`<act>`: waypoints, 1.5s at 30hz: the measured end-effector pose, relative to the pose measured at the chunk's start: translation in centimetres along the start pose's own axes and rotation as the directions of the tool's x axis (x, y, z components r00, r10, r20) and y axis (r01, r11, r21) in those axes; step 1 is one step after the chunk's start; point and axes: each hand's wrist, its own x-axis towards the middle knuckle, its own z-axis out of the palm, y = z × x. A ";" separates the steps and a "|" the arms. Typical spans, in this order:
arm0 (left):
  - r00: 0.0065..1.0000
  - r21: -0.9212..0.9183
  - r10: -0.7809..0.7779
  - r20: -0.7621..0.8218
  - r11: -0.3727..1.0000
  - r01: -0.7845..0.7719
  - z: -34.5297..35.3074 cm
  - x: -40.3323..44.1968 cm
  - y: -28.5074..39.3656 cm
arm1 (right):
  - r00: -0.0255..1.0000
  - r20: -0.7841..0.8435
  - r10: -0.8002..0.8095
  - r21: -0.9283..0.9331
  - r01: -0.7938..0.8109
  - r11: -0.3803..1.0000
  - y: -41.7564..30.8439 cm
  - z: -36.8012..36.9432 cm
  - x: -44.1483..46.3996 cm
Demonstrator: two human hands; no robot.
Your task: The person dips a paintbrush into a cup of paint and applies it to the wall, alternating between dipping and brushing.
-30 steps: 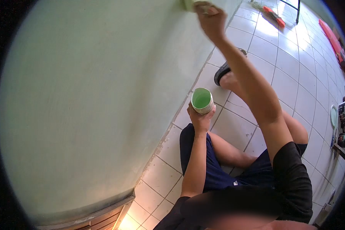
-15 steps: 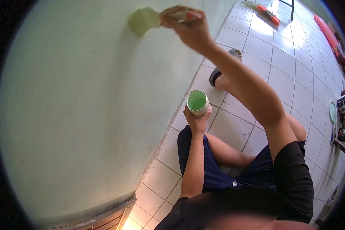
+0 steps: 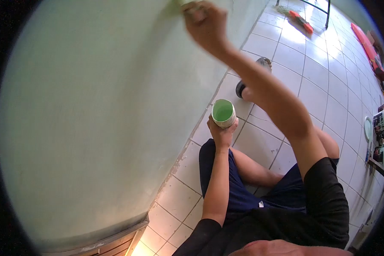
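Observation:
Up at the top edge of the head view, my right hand (image 3: 207,26) is closed round a wide paintbrush (image 3: 185,2). Its light green bristles are mostly cut off by the frame's edge and blurred, close against the pale green wall (image 3: 94,111); I cannot tell whether they touch it. Lower down, above my bent leg, my left hand (image 3: 222,136) is wrapped round a whitish cup (image 3: 226,124). Light green paint (image 3: 222,113) shows inside the cup, which stands roughly upright near the wall's foot.
White floor tiles (image 3: 281,141) run along the wall. An orange-handled brush-like tool (image 3: 301,22) lies far off beside dark metal legs (image 3: 327,17). At the right are a red object (image 3: 365,42) and several paint containers (image 3: 379,123). A wooden frame (image 3: 136,239) stands at lower left.
My right hand and the paintbrush have moved upward, so most of the bristles are now out of frame. The cup and my left hand have shifted only slightly in view.

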 end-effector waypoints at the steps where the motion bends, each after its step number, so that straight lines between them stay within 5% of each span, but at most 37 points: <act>1: 1.000 -0.027 -0.004 0.010 1.000 0.004 0.1 0.0 -0.5 | 0.997 0.008 -0.076 0.062 0.076 0.995 -2.1 0.1 -1.4; 3: 0.999 -0.059 -0.002 0.039 0.998 0.004 0.4 0.0 -1.2 | 0.991 0.132 0.007 0.236 -0.038 0.971 -6.0 -0.6 -3.6; 8: 0.999 -0.097 -0.031 0.032 0.995 0.034 0.1 -0.4 -2.2 | 0.946 0.316 -0.069 0.559 -0.127 0.819 -11.8 -3.7 -4.2; 11: 1.000 -0.086 -0.011 0.011 0.996 0.012 -0.1 -0.2 -2.1 | 0.946 0.304 -0.115 0.725 -0.151 0.672 -10.8 -3.4 -2.7; 13: 0.999 -0.060 -0.027 0.021 0.998 0.028 -0.2 -0.1 -1.2 | 0.957 0.286 -0.046 0.699 -0.175 0.693 -8.8 -2.4 -0.5; 14: 0.999 -0.069 -0.040 0.022 0.997 0.041 -0.2 -0.2 -0.7 | 0.803 0.546 0.238 0.579 -0.568 0.585 -7.6 -3.4 0.1; 15: 0.999 -0.072 -0.038 0.016 0.997 0.039 -0.2 -0.2 -0.7 | 0.943 0.322 0.088 0.540 -0.260 0.800 -5.0 -2.2 1.1; 16: 0.999 -0.095 -0.026 0.023 0.995 0.028 -0.1 -0.3 -0.7 | 0.972 0.225 0.067 0.668 -0.204 0.715 -2.8 -1.2 2.3; 20: 0.999 0.011 0.010 0.042 1.000 -0.010 -0.2 -0.3 0.6 | 0.996 -0.045 -0.074 0.120 0.079 0.990 3.6 -1.8 7.2; 21: 0.999 0.008 0.017 0.037 1.000 -0.017 -0.2 -0.3 0.4 | 0.980 -0.030 0.199 0.158 -0.192 0.969 3.8 -2.3 8.1; 25: 0.999 0.047 0.033 0.017 0.998 -0.033 -0.3 0.0 1.1 | 0.978 -0.125 0.168 -0.012 -0.171 0.985 3.8 -1.8 10.1; 27: 1.000 0.080 0.015 0.023 0.997 -0.017 -0.5 -0.1 1.4 | 0.999 -0.028 -0.019 -0.113 0.015 0.993 3.3 0.5 8.3; 31: 0.999 0.062 0.014 0.038 0.998 -0.017 0.3 -0.2 0.2 | 0.981 0.030 -0.190 0.152 0.184 0.971 -4.6 0.7 3.3; 33: 0.998 0.037 -0.004 0.068 0.999 0.001 0.4 -0.4 0.0 | 0.982 0.117 -0.148 0.331 0.102 0.938 -8.3 -0.1 1.5; 35: 0.996 0.090 0.065 0.067 0.993 -0.071 0.5 -0.2 -0.4 | 0.920 0.266 -0.287 0.432 0.152 0.889 -10.9 -1.2 0.5; 37: 0.998 0.009 0.012 0.063 1.000 -0.013 0.5 -0.6 -0.5 | 0.910 0.323 -0.260 0.607 0.011 0.795 -13.5 -2.6 0.1; 42: 0.999 0.038 0.036 0.025 0.999 -0.037 0.0 -0.5 -0.3 | 0.910 0.404 -0.090 0.679 -0.232 0.697 -9.0 -1.6 3.0; 45: 0.998 0.038 0.052 0.038 0.998 -0.054 -0.1 -0.5 0.1 | 0.976 0.216 -0.016 0.682 -0.139 0.718 -2.3 -0.1 6.3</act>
